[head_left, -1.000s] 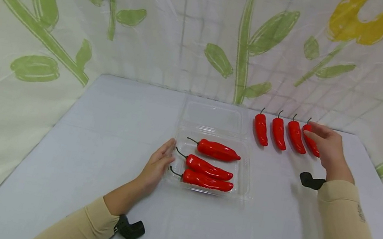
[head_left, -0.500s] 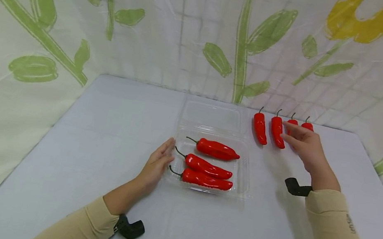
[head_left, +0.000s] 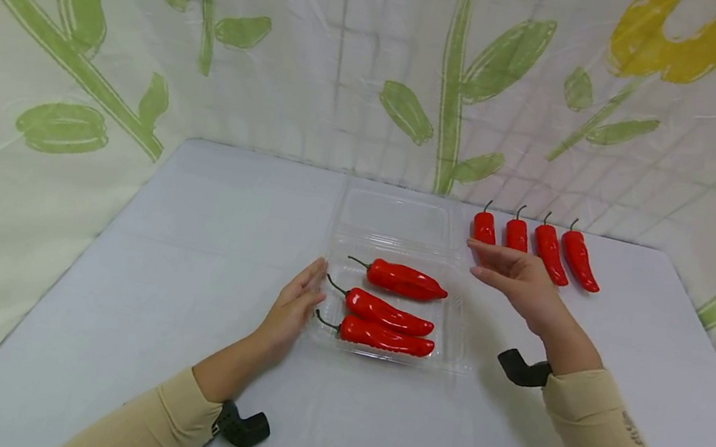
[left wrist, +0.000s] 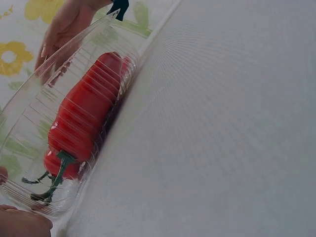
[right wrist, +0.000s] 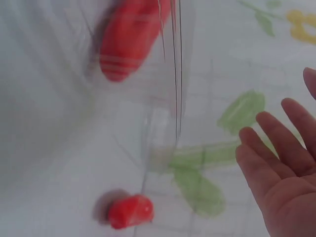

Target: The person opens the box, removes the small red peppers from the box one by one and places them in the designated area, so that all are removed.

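A clear plastic clamshell box [head_left: 457,325] lies with its lid [head_left: 397,218] folded back on the table. Three red chili peppers lie crosswise inside it: a back pepper [head_left: 407,280], a middle pepper [head_left: 389,313] and a front pepper [head_left: 385,336]. My left hand [head_left: 287,314] rests against the box's left wall, fingers fairly straight. My right hand [head_left: 520,284] is held over the table just right of the box, fingers extended and holding nothing. It partly covers the two leftmost peppers of a row behind it. In the right wrist view the right palm [right wrist: 291,192] shows bare.
Several red peppers stand in a row at the back right, among them the rightmost pepper [head_left: 580,260]. A flower-printed curtain [head_left: 281,86] hangs behind the pale table [head_left: 225,218] and along its sides.
My right hand has moved left, from the rightmost pepper along the row to the box's right side. It carries nothing. The left hand and the peppers stay where they were.
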Demonstrator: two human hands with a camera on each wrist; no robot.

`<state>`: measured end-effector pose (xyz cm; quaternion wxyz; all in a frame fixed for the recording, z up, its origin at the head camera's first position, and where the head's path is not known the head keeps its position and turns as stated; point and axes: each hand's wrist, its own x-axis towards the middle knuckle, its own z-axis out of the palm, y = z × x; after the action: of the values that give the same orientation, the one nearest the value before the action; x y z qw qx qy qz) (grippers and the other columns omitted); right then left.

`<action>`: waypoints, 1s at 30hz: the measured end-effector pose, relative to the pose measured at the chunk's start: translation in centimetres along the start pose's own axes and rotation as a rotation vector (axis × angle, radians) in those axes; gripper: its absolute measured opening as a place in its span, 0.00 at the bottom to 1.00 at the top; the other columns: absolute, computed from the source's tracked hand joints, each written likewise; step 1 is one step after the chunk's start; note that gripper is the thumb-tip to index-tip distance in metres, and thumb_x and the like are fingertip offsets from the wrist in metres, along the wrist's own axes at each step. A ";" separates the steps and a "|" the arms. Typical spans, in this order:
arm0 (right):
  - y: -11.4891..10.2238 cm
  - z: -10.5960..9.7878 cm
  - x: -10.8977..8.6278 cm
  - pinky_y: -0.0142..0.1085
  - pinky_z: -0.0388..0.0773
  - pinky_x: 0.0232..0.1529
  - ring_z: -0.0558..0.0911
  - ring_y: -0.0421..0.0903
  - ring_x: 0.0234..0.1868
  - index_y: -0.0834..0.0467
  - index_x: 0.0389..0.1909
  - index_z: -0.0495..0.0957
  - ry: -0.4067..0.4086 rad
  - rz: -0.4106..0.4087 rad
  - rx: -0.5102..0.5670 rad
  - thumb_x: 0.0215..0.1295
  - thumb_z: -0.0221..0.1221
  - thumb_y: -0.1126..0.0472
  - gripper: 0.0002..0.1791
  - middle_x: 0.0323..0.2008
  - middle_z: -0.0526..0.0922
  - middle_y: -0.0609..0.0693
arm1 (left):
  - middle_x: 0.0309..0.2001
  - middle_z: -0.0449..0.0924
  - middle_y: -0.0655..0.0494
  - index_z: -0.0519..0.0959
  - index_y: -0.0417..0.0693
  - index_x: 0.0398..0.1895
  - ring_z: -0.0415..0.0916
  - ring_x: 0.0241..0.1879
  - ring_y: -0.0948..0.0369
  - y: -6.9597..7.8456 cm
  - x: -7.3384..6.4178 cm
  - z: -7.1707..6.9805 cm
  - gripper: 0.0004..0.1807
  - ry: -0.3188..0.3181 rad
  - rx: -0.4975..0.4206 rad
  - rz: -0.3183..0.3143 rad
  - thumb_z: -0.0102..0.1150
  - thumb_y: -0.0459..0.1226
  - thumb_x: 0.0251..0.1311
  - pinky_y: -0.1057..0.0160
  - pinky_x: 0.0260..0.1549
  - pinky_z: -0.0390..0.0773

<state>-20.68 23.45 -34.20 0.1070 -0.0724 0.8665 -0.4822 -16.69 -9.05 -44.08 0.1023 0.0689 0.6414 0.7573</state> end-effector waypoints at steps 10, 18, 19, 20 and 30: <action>-2.1 2.8 0.3 0.49 0.75 0.55 0.72 0.56 0.62 0.53 0.60 0.72 -0.154 -0.096 -0.030 0.62 0.58 0.53 0.25 0.60 0.75 0.53 | 0.74 0.41 0.43 0.43 0.36 0.72 0.36 0.74 0.52 0.0 0.0 -0.1 0.32 0.001 -0.019 0.005 0.33 0.26 0.65 0.53 0.71 0.42; -4.1 4.7 0.5 0.44 0.78 0.52 0.74 0.55 0.59 0.56 0.59 0.73 -0.317 -0.130 -0.090 0.61 0.59 0.55 0.24 0.58 0.76 0.56 | 0.74 0.41 0.44 0.43 0.36 0.72 0.37 0.74 0.53 0.0 0.0 -0.1 0.31 0.001 -0.007 0.006 0.33 0.27 0.65 0.53 0.71 0.42; -4.3 5.0 0.6 0.43 0.79 0.52 0.74 0.55 0.59 0.56 0.59 0.73 -0.338 -0.125 -0.102 0.61 0.59 0.56 0.24 0.58 0.76 0.56 | 0.74 0.41 0.43 0.43 0.36 0.72 0.37 0.74 0.52 0.0 0.0 -0.1 0.31 0.000 -0.004 0.006 0.33 0.27 0.65 0.53 0.71 0.42; -4.5 5.3 0.6 0.41 0.79 0.51 0.75 0.54 0.58 0.57 0.59 0.73 -0.359 -0.124 -0.119 0.61 0.59 0.57 0.24 0.57 0.76 0.56 | 0.74 0.42 0.43 0.43 0.36 0.72 0.37 0.74 0.52 0.0 0.0 -0.1 0.31 0.001 -0.001 0.006 0.33 0.27 0.65 0.53 0.71 0.43; -5.8 8.0 1.1 0.34 0.81 0.45 0.78 0.46 0.49 0.56 0.54 0.78 -0.516 -0.136 -0.344 0.59 0.61 0.60 0.21 0.49 0.82 0.52 | 0.74 0.42 0.43 0.44 0.36 0.72 0.38 0.74 0.52 0.1 0.0 0.0 0.31 0.004 -0.003 -0.001 0.33 0.27 0.65 0.53 0.71 0.43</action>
<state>-19.52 13.58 -33.48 0.2768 -0.2671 0.8729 -0.3002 -16.66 -9.10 -43.99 0.1015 0.0667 0.6406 0.7582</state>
